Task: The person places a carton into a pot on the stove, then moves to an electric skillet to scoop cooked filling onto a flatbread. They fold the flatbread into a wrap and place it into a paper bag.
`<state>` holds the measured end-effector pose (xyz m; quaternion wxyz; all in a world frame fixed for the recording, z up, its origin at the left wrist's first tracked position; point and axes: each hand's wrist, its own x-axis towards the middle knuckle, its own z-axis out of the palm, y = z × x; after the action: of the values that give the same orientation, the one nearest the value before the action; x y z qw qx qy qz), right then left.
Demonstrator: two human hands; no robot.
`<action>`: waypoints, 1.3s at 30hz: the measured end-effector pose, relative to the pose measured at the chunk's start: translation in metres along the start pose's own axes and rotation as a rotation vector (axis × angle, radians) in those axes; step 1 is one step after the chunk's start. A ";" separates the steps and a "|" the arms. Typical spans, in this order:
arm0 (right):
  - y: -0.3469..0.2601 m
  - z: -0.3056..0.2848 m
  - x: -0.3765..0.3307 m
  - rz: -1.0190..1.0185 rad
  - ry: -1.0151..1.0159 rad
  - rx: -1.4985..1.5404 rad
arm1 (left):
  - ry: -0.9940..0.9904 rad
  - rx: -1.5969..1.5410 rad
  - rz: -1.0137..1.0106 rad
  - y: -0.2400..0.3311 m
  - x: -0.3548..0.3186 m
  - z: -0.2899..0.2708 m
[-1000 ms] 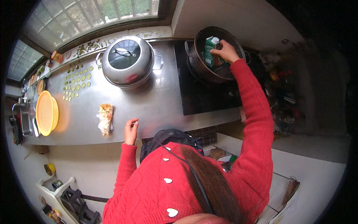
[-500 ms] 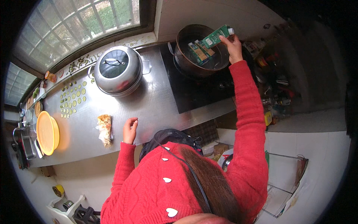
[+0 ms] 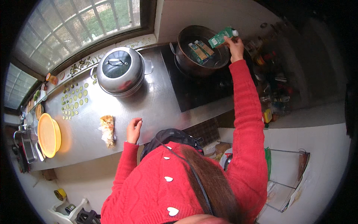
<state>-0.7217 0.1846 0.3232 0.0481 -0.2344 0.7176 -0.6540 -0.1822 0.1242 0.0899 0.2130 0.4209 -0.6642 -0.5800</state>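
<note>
My right hand (image 3: 234, 48) grips a green drink carton (image 3: 220, 37) with a white cap, tilted over the right rim of a big dark pot (image 3: 217, 67). Inside the pot lie two more cartons, one a green and tan carton (image 3: 197, 52) and beside it a similar carton (image 3: 206, 48). Low over the counter's front edge hovers my left hand (image 3: 133, 130), its fingers loosely bent and nothing in them. Closest to it on the counter is a food wrap in clear plastic (image 3: 107, 130).
The pot stands on a black cooktop (image 3: 194, 98). Left of that, a lidded steel steamer (image 3: 125, 84) sits on the metal counter (image 3: 156, 87). Green round slices (image 3: 75, 98) lie in rows near a yellow basin (image 3: 48, 135). A barred window (image 3: 85, 26) borders the back.
My right hand has shifted slightly right with the carton, away from the two in the pot. My left hand has moved a little to the right.
</note>
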 end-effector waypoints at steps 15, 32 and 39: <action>-0.014 -0.207 -0.191 0.031 -0.030 1.504 | -0.422 -0.021 0.015 -0.010 0.006 -0.001; 0.172 -0.330 -0.323 0.436 0.285 1.134 | -0.304 0.340 0.208 0.052 -0.056 0.036; 0.243 -0.344 -0.375 0.611 0.504 1.056 | -0.036 0.314 0.188 0.062 -0.001 -0.073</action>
<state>-0.5855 0.6580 0.0485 0.1707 0.1949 0.3238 -0.9100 -0.1452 0.0800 0.1662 0.1860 0.3747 -0.7865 -0.4544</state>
